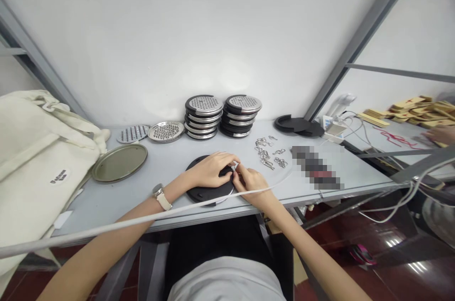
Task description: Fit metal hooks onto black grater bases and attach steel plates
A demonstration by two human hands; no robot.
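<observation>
A round black disc [204, 194] lies on the grey table below my hands, a strip of silvery rim showing at its lower right. My left hand [215, 170] rests over its upper part, thumb and fingers closing at its right edge. From the right, my right hand [250, 183] meets it there, thumb and forefinger pinched. Between the fingertips shows a small pale metal piece [233, 166]; its exact shape is hidden. Several small wire clips [263, 153] lie in loose heaps right of my hands. Behind the disc rise two stacks of round graters with black holders, a left stack [203, 118] and a right stack [241, 118].
Two loose grater plates [166, 132] and an oval metal tray [120, 163] lie left, beside a cream bag [31, 149]. Black holders [293, 124] lie back right. A white cable [142, 216] crosses before my forearms. Another person's hand [442, 135] is near yellow pieces [423, 110].
</observation>
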